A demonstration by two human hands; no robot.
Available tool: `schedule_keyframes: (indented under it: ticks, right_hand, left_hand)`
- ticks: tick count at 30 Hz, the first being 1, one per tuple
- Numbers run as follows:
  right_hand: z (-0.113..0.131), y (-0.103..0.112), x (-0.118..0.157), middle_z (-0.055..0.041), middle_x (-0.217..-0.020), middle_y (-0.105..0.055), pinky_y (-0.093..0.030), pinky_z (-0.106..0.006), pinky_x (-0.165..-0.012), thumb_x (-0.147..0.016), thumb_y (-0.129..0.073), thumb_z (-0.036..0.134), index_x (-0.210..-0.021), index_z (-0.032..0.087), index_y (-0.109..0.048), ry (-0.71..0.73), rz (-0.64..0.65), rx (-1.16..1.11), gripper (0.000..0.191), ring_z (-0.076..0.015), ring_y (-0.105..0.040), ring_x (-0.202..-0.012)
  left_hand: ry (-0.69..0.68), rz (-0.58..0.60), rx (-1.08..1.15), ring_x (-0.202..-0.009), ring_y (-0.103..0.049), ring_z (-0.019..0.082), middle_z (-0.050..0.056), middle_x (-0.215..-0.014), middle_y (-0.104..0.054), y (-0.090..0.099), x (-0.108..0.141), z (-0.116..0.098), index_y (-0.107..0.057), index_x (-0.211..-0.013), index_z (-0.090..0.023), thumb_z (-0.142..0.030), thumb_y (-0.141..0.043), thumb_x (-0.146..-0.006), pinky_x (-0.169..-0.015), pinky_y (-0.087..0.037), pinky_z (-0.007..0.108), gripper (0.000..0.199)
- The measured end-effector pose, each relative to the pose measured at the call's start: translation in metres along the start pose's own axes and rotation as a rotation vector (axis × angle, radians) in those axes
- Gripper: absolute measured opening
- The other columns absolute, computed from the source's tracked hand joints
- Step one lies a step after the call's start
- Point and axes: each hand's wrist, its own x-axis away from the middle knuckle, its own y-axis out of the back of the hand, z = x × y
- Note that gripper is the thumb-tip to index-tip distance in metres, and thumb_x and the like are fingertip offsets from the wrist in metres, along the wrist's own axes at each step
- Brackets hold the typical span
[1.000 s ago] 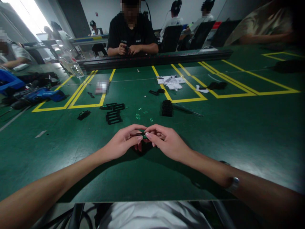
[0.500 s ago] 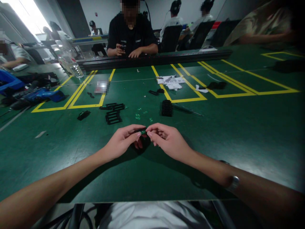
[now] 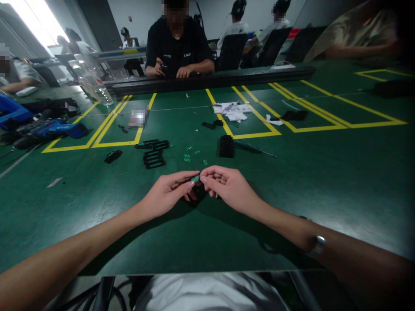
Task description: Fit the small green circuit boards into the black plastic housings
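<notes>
A green piece point(image 3: 195, 178) is pinched by the left hand point(image 3: 169, 190), its fingers nearly closed, beside the right hand point(image 3: 227, 185), fingertips bunched, hold unclear, and beyond the left fingers a bottle point(image 3: 103, 93) is seen, contents indistinct

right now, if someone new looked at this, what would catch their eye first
Probably the two hands in the middle: the left hand holds a small green piece, and the right hand has its fingertips close by its right end. Next, the bright yellow lines across the far part of the green table. Then the person in black facing the camera from across the table, top centre.
</notes>
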Motion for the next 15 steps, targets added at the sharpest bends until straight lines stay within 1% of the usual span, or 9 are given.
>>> schedule_keyframes:
  ticks: [4, 12, 15]
  right_hand:
    - [0.0011, 0.0011, -0.0005, 0.001, -0.071, -0.062, -0.045, -0.023, -0.054, -0.093, -0.063, 0.032, -0.095, 0.016, -0.066, -0.013, 0.006, -0.008, 0.016, -0.0096, -0.056, -0.057]
    - [0.0029, -0.0002, 0.0012, 0.0005, -0.072, -0.062, -0.046, -0.023, -0.055, -0.093, -0.063, 0.03, -0.094, 0.015, -0.066, -0.005, 0.038, 0.01, 0.016, -0.0096, -0.056, -0.059]
    - [0.0037, -0.0008, 0.0014, 0.0004, -0.072, -0.062, -0.046, -0.023, -0.056, -0.093, -0.063, 0.031, -0.094, 0.015, -0.066, -0.007, 0.047, 0.026, 0.016, -0.01, -0.056, -0.06]
  left_hand:
    - [0.001, 0.005, 0.016, -0.081, -0.07, 0.017, 0.009, -0.1, -0.075, -0.0007, -0.0006, 0.0008, -0.058, -0.138, -0.017, -0.035, -0.06, -0.097, -0.072, -0.058, 0.029, 0.045]
    - [0.017, 0.027, 0.023, -0.082, -0.069, 0.016, 0.01, -0.109, -0.072, -0.0027, -0.0005, 0.0006, -0.053, -0.142, -0.016, -0.029, -0.066, -0.093, -0.074, -0.058, 0.029, 0.052]
    - [0.023, 0.041, 0.023, -0.084, -0.069, 0.016, 0.01, -0.109, -0.072, -0.0032, -0.0005, -0.0006, -0.053, -0.141, -0.016, -0.027, -0.066, -0.093, -0.075, -0.057, 0.028, 0.051]
